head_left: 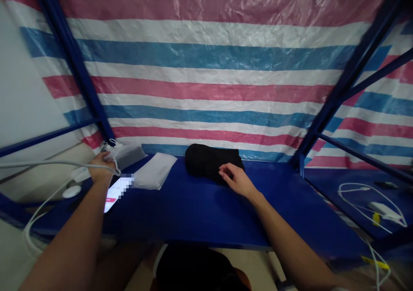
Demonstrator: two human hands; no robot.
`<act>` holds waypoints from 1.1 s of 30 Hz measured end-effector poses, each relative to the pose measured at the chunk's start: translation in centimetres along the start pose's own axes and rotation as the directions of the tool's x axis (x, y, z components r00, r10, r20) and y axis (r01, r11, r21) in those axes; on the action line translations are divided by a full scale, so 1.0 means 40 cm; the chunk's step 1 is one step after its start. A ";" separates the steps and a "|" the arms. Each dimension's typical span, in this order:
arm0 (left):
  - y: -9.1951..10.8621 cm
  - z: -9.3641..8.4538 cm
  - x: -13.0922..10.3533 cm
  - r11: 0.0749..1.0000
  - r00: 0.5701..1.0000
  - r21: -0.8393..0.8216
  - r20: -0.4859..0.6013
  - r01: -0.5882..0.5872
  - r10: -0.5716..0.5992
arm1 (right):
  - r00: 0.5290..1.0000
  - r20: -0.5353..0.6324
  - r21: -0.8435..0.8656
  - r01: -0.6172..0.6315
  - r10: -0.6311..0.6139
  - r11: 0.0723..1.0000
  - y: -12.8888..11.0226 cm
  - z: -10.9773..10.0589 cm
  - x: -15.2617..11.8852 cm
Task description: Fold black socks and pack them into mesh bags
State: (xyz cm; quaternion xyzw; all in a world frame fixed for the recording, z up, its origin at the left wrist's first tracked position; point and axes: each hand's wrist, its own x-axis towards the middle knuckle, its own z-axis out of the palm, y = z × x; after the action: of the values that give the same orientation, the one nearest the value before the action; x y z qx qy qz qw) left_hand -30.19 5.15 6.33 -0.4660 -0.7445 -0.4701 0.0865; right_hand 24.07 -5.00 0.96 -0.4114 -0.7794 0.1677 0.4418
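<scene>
At the back left of the blue desk (193,213), my left hand (100,167) reaches to the near end of a whitish pack (129,155). A cable crosses that hand and its fingers are partly hidden, so its grip is unclear. My right hand (235,178) is at the front of a black folded cloth bundle (206,160). Its fingers are loosely bent, with thumb and forefinger a little apart and nothing between them. Whether it touches the cloth I cannot tell. Folded white paper or tissue (155,171) lies between the pack and the bundle.
A phone (114,196) with a lit screen lies by my left forearm. Near it are a white round disc (71,191) and a white cable (35,215). Blue metal posts (335,97) frame a striped plastic sheet (206,59). On the right lies a white charger (385,211).
</scene>
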 end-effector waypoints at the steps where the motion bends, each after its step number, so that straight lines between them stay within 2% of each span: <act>1: -0.003 0.000 0.000 1.000 1.000 0.026 0.019 -0.002 0.002 | 1.000 0.013 -0.010 -0.002 0.002 1.000 0.003 -0.002 0.000; 4: 0.001 -0.006 -0.017 0.997 0.997 0.032 0.011 -0.072 0.072 | 1.000 0.018 -0.113 -0.009 0.011 0.994 0.027 -0.015 0.000; 7: 0.020 -0.024 -0.074 0.989 0.985 -0.054 -0.112 -0.141 0.134 | 0.999 0.039 -0.275 -0.005 0.016 0.962 0.067 -0.038 -0.005; 9: 0.034 -0.039 -0.136 0.990 0.981 -0.120 -0.188 -0.070 0.047 | 0.995 0.095 -0.355 -0.004 0.040 0.935 0.095 -0.054 -0.013; 10: 0.042 -0.045 -0.174 0.987 0.982 -0.163 -0.186 0.000 -0.030 | 0.990 0.128 -0.381 -0.007 0.060 0.924 0.107 -0.062 -0.018; 11: 0.053 -0.048 -0.214 0.975 0.985 -0.207 -0.136 0.077 -0.107 | 0.984 0.156 -0.399 -0.012 0.081 0.917 0.117 -0.069 -0.024; 12: 0.067 -0.049 -0.255 0.960 0.989 -0.246 -0.030 0.133 -0.145 | 0.979 0.180 -0.408 -0.018 0.100 0.913 0.126 -0.075 -0.028; 13: 0.086 -0.045 -0.296 0.948 0.986 -0.277 0.109 0.155 -0.130 | 0.973 0.201 -0.407 -0.019 0.110 0.913 0.133 -0.081 -0.032; 14: 0.112 -0.037 -0.334 0.949 0.962 -0.293 0.270 0.117 -0.035 | 0.970 0.219 -0.399 -0.013 0.109 0.917 0.137 -0.085 -0.035; 15: 0.143 -0.023 -0.368 0.949 0.918 -0.313 0.386 0.036 0.092 | 0.968 0.232 -0.384 -0.002 0.098 0.923 0.140 -0.088 -0.037; 16: 0.180 -0.005 -0.396 0.934 0.879 -0.348 0.419 -0.074 0.226 | 0.968 0.239 -0.367 0.012 0.082 0.930 0.142 -0.090 -0.037; 18: 0.263 0.041 -0.433 0.841 0.779 -0.437 0.385 -0.318 0.494 | 0.971 0.234 -0.340 0.036 0.048 0.940 0.143 -0.092 -0.034; 20: 0.340 0.096 -0.445 0.709 0.649 -0.494 0.325 -0.503 0.687 | 0.977 0.210 -0.334 0.038 0.035 0.942 0.143 -0.091 -0.031; 23: 0.409 0.171 -0.437 0.557 0.447 -0.515 0.332 -0.652 0.831 | 0.986 0.159 -0.363 0.007 0.054 0.932 0.138 -0.087 -0.033; 24: 0.417 0.190 -0.432 0.532 0.398 -0.515 0.355 -0.672 0.846 | 0.989 0.136 -0.385 -0.005 0.062 0.923 0.132 -0.084 -0.034; 25: 0.420 0.206 -0.427 0.519 0.366 -0.513 0.375 -0.683 0.852 | 0.992 0.109 -0.412 -0.014 0.064 0.911 0.124 -0.079 -0.034; 27: 0.417 0.226 -0.422 0.515 0.353 -0.513 0.384 -0.687 0.853 | 0.998 0.057 -0.459 -0.003 0.033 0.889 0.097 -0.060 -0.027; 29: 0.413 0.234 -0.422 0.515 0.377 -0.520 0.355 -0.681 0.856 | 0.999 0.032 -0.458 0.047 -0.036 0.888 0.060 -0.024 -0.002; 33: 0.431 0.224 -0.440 0.518 0.443 -0.536 0.274 -0.667 0.854 | 0.987 0.024 -0.307 0.159 -0.159 0.939 -0.015 0.073 0.095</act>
State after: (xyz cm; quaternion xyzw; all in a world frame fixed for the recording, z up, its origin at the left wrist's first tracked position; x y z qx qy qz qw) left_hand -4.33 3.49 2.16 -0.8668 -0.3442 -0.3608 0.0085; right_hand 20.32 -2.07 1.80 -0.4111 -0.8264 0.0080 0.3848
